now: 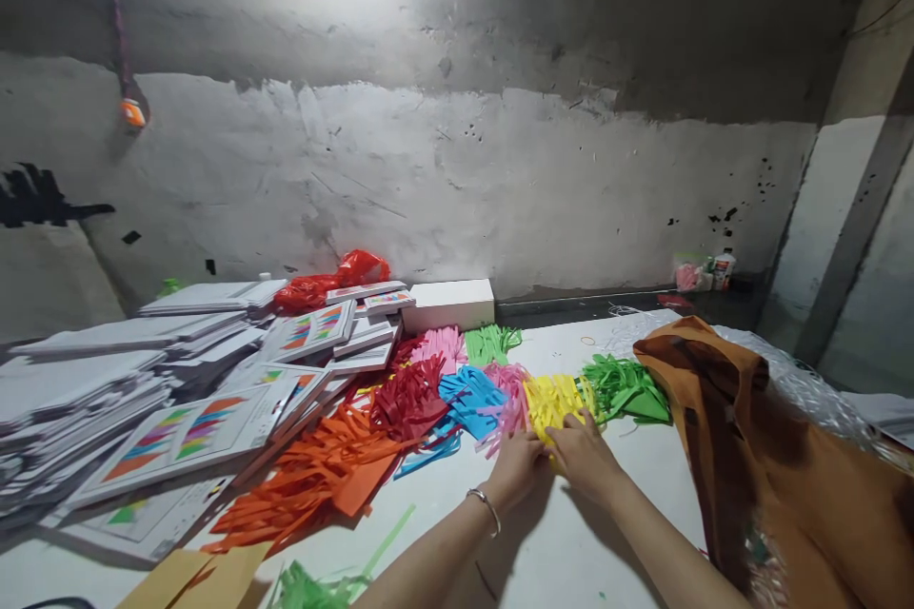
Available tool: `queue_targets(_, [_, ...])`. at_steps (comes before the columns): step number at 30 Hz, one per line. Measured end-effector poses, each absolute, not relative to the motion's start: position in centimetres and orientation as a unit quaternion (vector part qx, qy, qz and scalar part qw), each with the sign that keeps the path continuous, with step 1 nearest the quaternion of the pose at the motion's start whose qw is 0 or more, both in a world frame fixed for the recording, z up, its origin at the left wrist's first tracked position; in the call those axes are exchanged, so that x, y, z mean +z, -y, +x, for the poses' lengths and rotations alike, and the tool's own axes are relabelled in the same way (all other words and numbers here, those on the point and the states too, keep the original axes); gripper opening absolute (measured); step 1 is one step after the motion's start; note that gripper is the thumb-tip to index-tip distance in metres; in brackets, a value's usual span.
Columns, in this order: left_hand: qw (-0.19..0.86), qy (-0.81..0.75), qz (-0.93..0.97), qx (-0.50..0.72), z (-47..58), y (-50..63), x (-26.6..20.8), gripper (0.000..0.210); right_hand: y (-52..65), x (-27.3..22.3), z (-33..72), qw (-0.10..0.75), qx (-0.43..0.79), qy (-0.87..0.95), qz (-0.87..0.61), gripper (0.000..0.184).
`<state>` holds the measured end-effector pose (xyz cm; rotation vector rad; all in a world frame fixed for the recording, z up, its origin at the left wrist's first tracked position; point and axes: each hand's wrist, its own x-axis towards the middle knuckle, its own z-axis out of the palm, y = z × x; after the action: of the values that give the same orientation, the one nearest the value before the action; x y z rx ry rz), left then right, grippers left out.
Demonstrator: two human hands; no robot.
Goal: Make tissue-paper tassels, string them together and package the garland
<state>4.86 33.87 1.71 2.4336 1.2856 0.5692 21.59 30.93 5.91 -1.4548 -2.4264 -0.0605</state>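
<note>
Both my hands are at a yellow fringed paper tassel bundle (pixel 558 400) on the white table. My left hand (pixel 520 466), with a silver bracelet on its wrist, has its fingers curled at the bundle's lower left edge. From the right, my right hand (pixel 584 455) grips the lower edge, thumb close to the left fingers. Touching the yellow bundle's left side is a pink tassel bundle (pixel 508 400), and beyond it a blue one (pixel 471 395). A green tassel bundle (pixel 625 388) lies just right of the yellow. The fingertips are partly hidden in the strips.
Red (pixel 412 398) and orange tassel bundles (pixel 321 457) lie to the left. Stacks of printed flat packs (pixel 207 433) crowd the left side. A white box (pixel 449 304) stands at the back by the wall. Brown cloth (pixel 771 457) covers the right side.
</note>
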Motion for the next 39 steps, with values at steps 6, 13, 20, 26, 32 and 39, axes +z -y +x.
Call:
queue_targets(6, [0.140,-0.468,0.848,0.206,4.8,-33.9,1.7,0.020,-30.6,5.6,22.2,0.098,-0.027,0.823,-0.560,0.019])
queue_targets(13, [0.143,-0.486,0.833,0.223,4.9,-33.7,1.4,0.019,-31.1,3.9,21.5,0.127,-0.006,0.807,-0.576,0.018])
queue_targets(20, [0.172,-0.494,0.818,0.239,5.0,-33.9,1.1,0.021,-32.0,2.3,21.7,0.209,0.005,0.763,-0.611,0.022])
queue_targets(26, [0.218,-0.490,0.812,0.232,5.3,-34.6,1.0,0.022,-32.2,1.5,22.2,0.283,0.015,0.746,-0.603,0.020])
queue_targets(32, [0.253,-0.485,0.808,0.219,5.4,-35.8,1.2,0.023,-32.9,-0.1,23.3,0.347,0.069,0.741,-0.571,0.022])
queue_targets(39, [0.225,-0.463,0.830,0.213,5.5,-35.6,2.3,0.022,-33.5,-1.2,23.7,0.406,0.113,0.729,-0.540,0.024])
